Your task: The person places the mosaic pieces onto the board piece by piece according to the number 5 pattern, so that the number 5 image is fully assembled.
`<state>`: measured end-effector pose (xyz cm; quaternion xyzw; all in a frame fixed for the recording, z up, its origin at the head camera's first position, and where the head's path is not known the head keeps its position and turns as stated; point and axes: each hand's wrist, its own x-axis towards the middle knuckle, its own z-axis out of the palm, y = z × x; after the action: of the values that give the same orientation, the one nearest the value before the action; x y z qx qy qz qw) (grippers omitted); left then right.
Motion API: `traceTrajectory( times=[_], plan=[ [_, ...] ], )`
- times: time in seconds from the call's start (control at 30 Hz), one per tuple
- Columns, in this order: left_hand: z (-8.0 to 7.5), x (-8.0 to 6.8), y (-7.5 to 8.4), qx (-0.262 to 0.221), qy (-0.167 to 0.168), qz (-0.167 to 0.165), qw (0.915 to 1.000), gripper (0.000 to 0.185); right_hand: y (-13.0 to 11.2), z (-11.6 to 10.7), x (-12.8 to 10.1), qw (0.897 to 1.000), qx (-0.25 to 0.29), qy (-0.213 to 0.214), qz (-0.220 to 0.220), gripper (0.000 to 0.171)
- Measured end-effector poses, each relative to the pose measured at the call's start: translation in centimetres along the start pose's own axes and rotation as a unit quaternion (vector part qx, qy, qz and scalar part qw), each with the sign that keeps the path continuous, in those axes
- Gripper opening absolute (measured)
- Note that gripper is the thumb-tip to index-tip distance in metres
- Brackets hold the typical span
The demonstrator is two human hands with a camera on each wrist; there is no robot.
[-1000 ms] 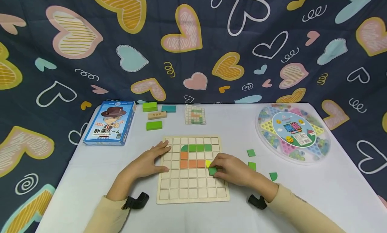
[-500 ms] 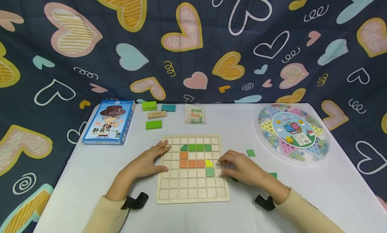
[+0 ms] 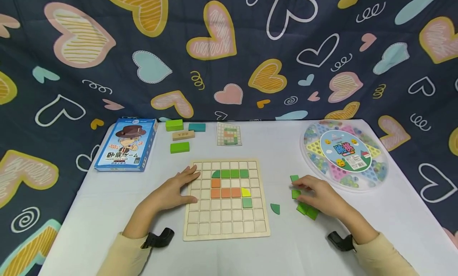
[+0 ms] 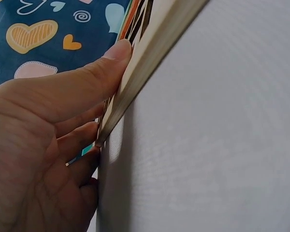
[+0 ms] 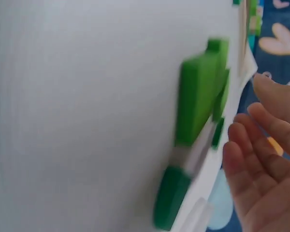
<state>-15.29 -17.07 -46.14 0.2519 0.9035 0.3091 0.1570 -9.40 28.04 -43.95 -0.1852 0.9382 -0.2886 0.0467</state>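
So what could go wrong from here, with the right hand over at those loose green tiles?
The right hand reaches into a tight cluster of green tiles, and the right wrist view is blurred, so it may nudge or scatter neighbours while picking one. The quarter-round green piece lies loose beside the wooden grid board and could be swept aside on the way back. The left hand only rests on the board's edge, so a bump might shift the board and the green tile placed in it.
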Motion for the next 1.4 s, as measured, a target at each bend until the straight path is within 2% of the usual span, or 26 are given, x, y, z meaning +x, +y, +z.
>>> traceTrajectory(
  times=[0.17, 0.4, 0.47, 0.57, 0.77, 1.0, 1.1, 1.4],
  plan=[
    [0.1, -0.2, 0.1, -0.004, 0.0, -0.003, 1.0, 0.08, 0.9, 0.1, 0.0, 1.0, -0.015, -0.021, 0.013, 0.028],
    [0.2, -0.1, 0.0, 0.0, 0.002, -0.001, 1.0, 0.08, -0.4, 0.6, 0.5, 0.996, -0.087, -0.014, 0.014, 0.021],
    [0.3, 0.0, -0.1, 0.0, 0.001, 0.003, 1.0, 0.08, -1.4, 0.9, 0.3, 0.995, -0.099, -0.006, -0.003, 0.021],
    [0.3, 0.0, -0.1, -0.004, -0.002, 0.003, 1.0, 0.08, -3.6, 1.8, 0.2, 0.995, -0.085, -0.005, -0.047, 0.022],
    [0.1, 0.0, 0.0, -0.002, -0.003, -0.007, 1.0, 0.081, -7.5, 4.7, 1.4, 0.988, -0.045, -0.055, -0.14, 0.023],
    [-0.2, -0.1, 0.2, -0.005, -0.002, -0.006, 1.0, 0.082, -9.2, 6.6, 3.1, 0.976, -0.09, -0.063, -0.189, 0.021],
    [-0.2, -0.1, 0.1, -0.002, 0.0, -0.004, 1.0, 0.082, -9.4, 7.0, 3.3, 0.975, -0.09, -0.058, -0.193, 0.021],
    [0.1, 0.0, -0.1, -0.004, 0.0, -0.003, 1.0, 0.081, -9.6, 7.2, 3.1, 0.982, -0.07, -0.058, -0.163, 0.03]
  ],
)
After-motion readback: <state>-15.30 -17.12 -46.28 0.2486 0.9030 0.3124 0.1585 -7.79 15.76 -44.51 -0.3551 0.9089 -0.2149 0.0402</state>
